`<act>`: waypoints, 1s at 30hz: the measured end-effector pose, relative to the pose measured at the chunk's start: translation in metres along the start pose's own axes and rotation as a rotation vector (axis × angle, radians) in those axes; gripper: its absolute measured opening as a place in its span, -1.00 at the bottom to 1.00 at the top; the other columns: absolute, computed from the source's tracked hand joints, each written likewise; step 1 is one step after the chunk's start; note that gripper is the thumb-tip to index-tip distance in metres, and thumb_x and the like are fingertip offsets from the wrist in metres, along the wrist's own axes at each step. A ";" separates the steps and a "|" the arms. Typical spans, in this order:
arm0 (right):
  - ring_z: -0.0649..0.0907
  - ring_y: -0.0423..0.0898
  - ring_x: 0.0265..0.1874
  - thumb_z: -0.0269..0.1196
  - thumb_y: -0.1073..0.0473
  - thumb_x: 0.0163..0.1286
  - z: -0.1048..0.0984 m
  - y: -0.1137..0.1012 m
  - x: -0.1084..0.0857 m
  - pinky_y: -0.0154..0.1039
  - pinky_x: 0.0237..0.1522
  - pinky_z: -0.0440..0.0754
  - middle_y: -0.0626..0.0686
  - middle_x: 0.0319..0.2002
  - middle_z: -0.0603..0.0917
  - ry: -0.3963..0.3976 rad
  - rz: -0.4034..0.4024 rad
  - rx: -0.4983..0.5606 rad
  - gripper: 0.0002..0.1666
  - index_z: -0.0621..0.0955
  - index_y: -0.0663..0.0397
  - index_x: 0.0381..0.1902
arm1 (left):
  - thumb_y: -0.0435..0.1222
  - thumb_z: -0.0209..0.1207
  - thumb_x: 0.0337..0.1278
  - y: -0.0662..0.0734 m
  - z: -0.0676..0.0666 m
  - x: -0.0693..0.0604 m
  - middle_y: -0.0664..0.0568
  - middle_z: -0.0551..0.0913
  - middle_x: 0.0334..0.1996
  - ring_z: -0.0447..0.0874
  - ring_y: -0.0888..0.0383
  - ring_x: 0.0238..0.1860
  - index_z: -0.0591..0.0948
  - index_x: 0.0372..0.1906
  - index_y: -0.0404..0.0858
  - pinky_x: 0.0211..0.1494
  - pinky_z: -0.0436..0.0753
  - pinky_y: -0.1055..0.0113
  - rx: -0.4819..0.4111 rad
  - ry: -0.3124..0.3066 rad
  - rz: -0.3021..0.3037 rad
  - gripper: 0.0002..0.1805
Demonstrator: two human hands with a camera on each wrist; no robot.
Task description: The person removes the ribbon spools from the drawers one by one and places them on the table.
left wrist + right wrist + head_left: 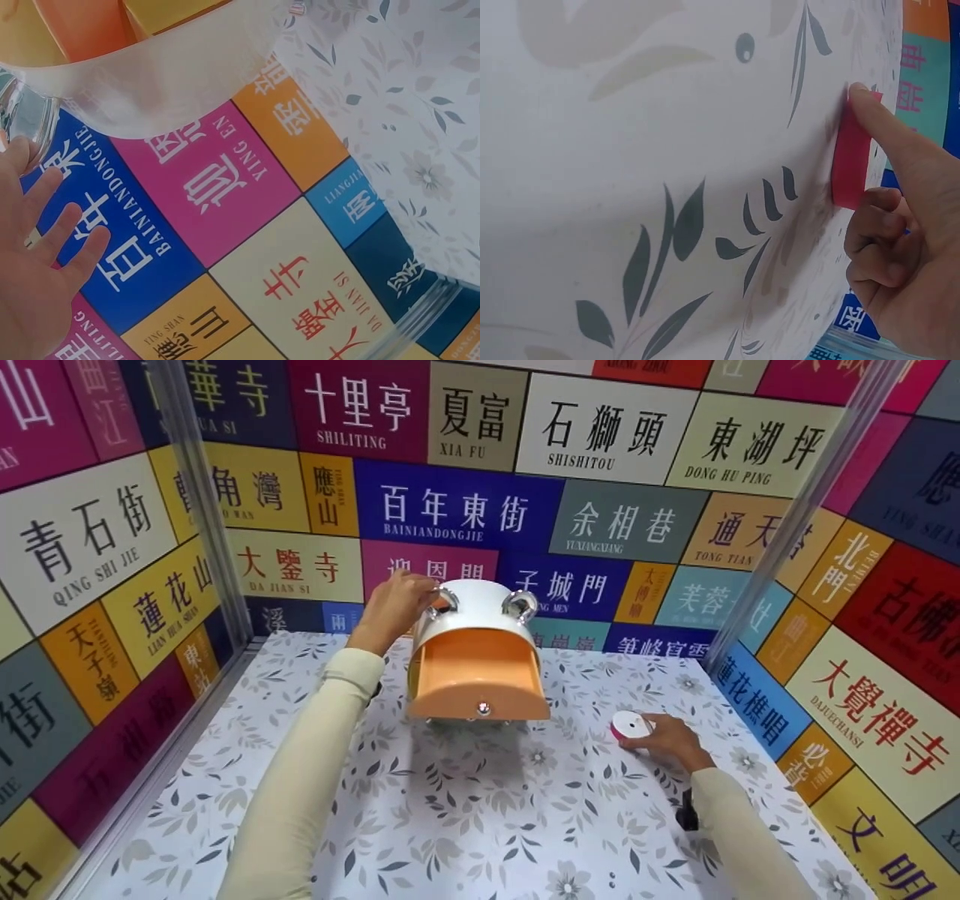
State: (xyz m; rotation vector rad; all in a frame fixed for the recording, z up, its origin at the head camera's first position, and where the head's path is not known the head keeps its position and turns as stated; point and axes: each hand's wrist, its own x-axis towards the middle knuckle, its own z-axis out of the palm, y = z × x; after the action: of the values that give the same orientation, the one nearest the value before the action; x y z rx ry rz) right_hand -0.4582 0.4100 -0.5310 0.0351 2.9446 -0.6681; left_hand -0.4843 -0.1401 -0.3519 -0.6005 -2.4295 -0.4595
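Note:
A white rounded box [472, 598] with two silver ear-like loops stands at the table's back, its orange drawer [480, 671] pulled out and bare inside. My left hand [397, 607] holds the left silver loop [448, 601] at the top; in the left wrist view the thumb side of the hand [37, 262] meets the loop [34, 120] and other fingers are spread. To the right, my right hand [675, 741] pinches a small round white-topped, red-sided disc [632, 724] between thumb and fingers. The right wrist view shows the hand [907, 240] on its red side [852, 154].
The table [450, 840] has a white leaf-and-flower cover. Walls of coloured panels with Chinese lettering [457, 510] rise behind and at both sides, with clear corner strips [214, 525] at left and right.

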 end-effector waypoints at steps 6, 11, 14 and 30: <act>0.63 0.26 0.03 0.50 -0.39 0.15 -0.011 -0.006 0.003 0.26 0.19 0.56 0.34 0.00 0.68 0.031 -0.006 0.015 0.33 0.18 0.15 0.63 | -0.21 0.22 0.50 0.001 0.000 0.002 0.04 0.80 0.01 0.63 -0.07 0.05 0.78 0.05 -0.14 0.14 0.70 0.07 0.000 0.006 0.000 -0.78; 0.52 -0.06 -0.50 0.48 -0.40 0.16 -0.027 -0.019 0.013 -0.08 -0.45 0.58 0.05 -0.49 0.61 0.115 -0.142 -0.041 0.22 0.33 0.15 0.57 | -0.23 0.23 0.49 0.001 0.002 0.003 0.01 0.81 -0.03 0.64 -0.09 0.00 0.79 0.01 -0.17 0.09 0.72 0.05 0.005 0.010 0.003 -0.80; 0.36 -0.10 -0.61 0.50 -0.37 0.16 -0.037 -0.034 0.016 -0.18 -0.58 0.30 0.00 -0.61 0.44 0.164 -0.215 -0.057 0.14 0.41 0.09 0.53 | -0.22 0.23 0.49 0.001 0.001 0.003 0.00 0.81 -0.04 0.65 -0.10 -0.02 0.79 0.00 -0.17 0.08 0.72 0.04 0.012 0.009 0.003 -0.80; 0.44 -0.09 -0.61 0.50 -0.24 0.25 -0.079 -0.153 -0.015 -0.23 -0.57 0.33 -0.06 -0.59 0.50 0.377 -0.545 0.005 -0.32 0.68 -0.23 0.29 | -0.23 0.23 0.49 0.001 0.000 0.002 -0.01 0.81 -0.03 0.64 -0.10 0.00 0.79 0.00 -0.14 0.08 0.72 0.02 0.015 0.001 0.001 -0.81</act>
State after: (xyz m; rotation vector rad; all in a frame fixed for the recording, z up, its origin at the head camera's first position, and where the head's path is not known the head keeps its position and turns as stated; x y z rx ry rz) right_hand -0.4596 0.3062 -0.3932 -0.7437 3.3318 -0.8032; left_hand -0.4852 -0.1389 -0.3508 -0.5952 -2.4294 -0.4401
